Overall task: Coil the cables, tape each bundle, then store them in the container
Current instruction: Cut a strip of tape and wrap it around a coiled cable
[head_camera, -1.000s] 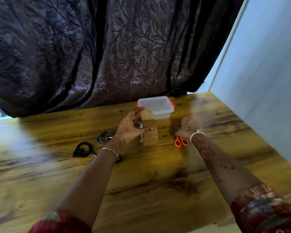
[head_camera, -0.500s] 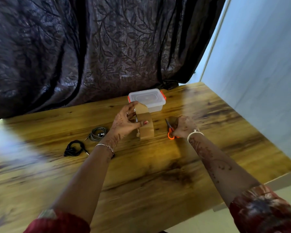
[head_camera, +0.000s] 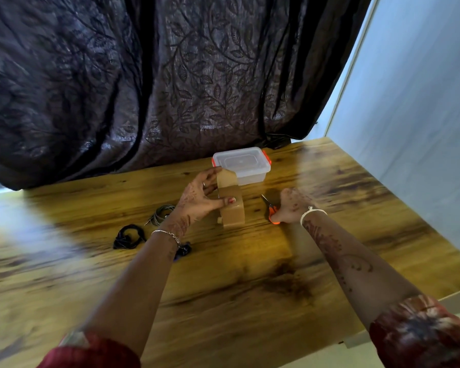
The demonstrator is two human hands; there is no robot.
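Left hand [head_camera: 199, 201] on tape roll [head_camera: 231, 205], right hand [head_camera: 290, 205] on scissors [head_camera: 271, 211].
Lidded clear container [head_camera: 242, 164] with orange latches sits just behind the roll, against the dark curtain [head_camera: 144, 75]. To your left on the wooden table [head_camera: 250, 288] are a coiled grey cable [head_camera: 162, 215] and a black cable [head_camera: 128, 236]; a dark blue cable [head_camera: 183, 251] is partly hidden under your left wrist. Your left hand grips the brown roll standing on edge, thumb across its front, fingers over the far side. Your right hand is curled over the scissors' orange handles, blades pointing away towards the container. Both forearms are stretched forward.
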